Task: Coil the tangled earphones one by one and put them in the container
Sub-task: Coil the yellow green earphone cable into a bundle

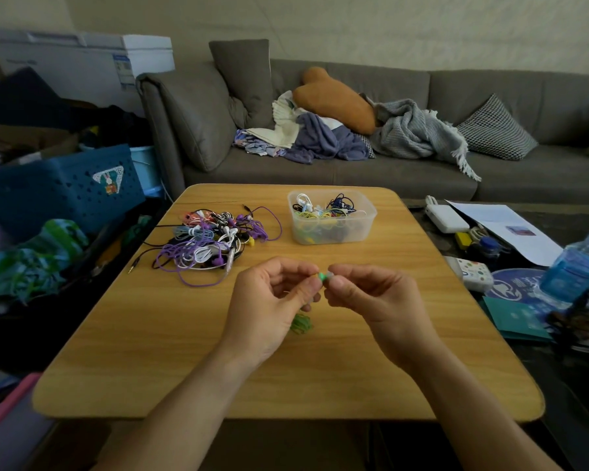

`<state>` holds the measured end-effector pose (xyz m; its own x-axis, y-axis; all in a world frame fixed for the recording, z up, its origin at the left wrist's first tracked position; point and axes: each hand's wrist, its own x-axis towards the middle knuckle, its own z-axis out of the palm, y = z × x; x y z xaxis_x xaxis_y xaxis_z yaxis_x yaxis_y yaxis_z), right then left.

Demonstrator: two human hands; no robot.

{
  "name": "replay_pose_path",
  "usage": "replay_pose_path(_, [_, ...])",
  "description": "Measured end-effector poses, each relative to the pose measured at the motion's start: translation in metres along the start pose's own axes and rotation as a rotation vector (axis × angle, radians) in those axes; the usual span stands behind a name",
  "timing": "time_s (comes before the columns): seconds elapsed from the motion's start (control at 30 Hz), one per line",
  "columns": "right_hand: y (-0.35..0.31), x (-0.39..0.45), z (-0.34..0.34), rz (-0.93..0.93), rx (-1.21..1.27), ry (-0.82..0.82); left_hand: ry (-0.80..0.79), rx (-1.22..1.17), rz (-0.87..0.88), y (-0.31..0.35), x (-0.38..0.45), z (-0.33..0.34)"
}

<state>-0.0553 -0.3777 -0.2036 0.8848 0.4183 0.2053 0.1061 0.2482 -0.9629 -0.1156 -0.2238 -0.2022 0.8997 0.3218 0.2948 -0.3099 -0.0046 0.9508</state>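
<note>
Earphones in green [323, 276] are sitting between both hands, just above the middle of the worktop [184, 351]. The left hand [269, 300] is pinching one side of the little green bud with curled fingers, and the right hand [371, 297] is pinching the other side, so each hand's grip is closed tight on the green earphones. The rest of the green wire [301, 323] is hanging down in a small bunch below the left hand, and it looks like it is touching the wood, though I cannot tell for sure. I am guessing this pair is being coiled right now, or the coil is being finished off at the buds. Next, the wire is going to need neat loops so it is not springing open, and then the bundle is needing a short trip forward and to the right into the container [368, 212]. That clear plastic tub is sitting near the far edge of the worktop, and it is already holding many coiled pairs in yellow, white, dark blue and black. To its left, the tangled pile [215, 237] is still waiting, with purple, white, pink and black wires all mixed up and a few plugs poking out toward the left edge.
</note>
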Motion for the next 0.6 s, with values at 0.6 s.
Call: replay_pose_path(0.6, [-0.0007, -0.0005, -0.0040, 0.089, 0.007, -0.119, -0.010, 0.079, -0.013, 0.0039, -0.0026, -0.0006])
